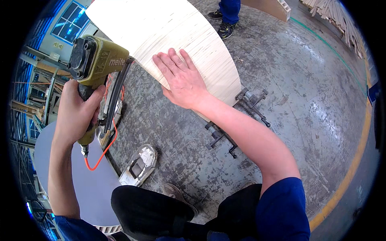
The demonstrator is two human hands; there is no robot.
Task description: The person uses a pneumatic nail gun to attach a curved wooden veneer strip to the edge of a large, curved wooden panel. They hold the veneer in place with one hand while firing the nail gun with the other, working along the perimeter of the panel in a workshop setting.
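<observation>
My left hand (82, 106) is wrapped round the grip of an olive-green pneumatic nail gun (100, 58), raised at the left. An orange air hose (105, 150) runs from the fitting at the base of its handle. The gun's nose is close to the left edge of a pale, curved plywood panel (193, 36); whether they touch I cannot tell. On the panel's near part my right hand (183, 82) lies flat, fingers stretched out and holding nothing. Dark metal clamps (251, 100) sit at the panel's near end.
A grey rounded board (80, 176) lies at my left, beside a white-smeared container (140, 162) on the concrete floor. Another person's legs (229, 14) stand beyond the panel. Wooden strips (335, 18) are piled at far right, past a yellow floor line (354, 166).
</observation>
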